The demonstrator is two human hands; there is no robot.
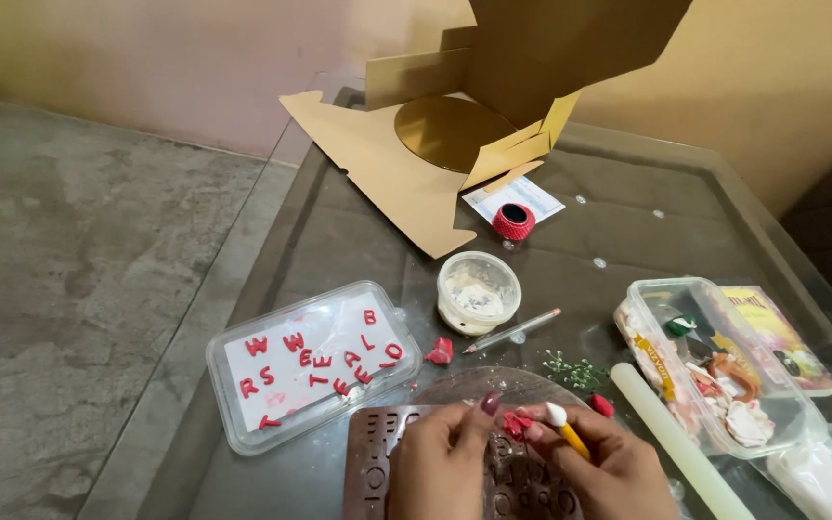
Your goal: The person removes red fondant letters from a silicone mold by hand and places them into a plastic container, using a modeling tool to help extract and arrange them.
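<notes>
My left hand (440, 462) pinches a small lump of red clay (514, 425) over a brown letter mould (377, 467) at the bottom of the view. Close beside it, my right hand (604, 462) grips a yellow modelling tool with a white tip (560, 424), and the tip touches the red clay. Under both hands lies a round clear board (493, 383). A clear plastic lid (310, 361) to the left holds several red clay letters.
On the glass table (609, 231): a small white tub (478, 291), a pencil (512, 330), a red clay scrap (441, 351), green sprigs (575, 370), a white rolling pin (676, 438), a clear box of supplies (715, 371), a red ribbon spool (513, 221) and an open cardboard cake box (455, 125).
</notes>
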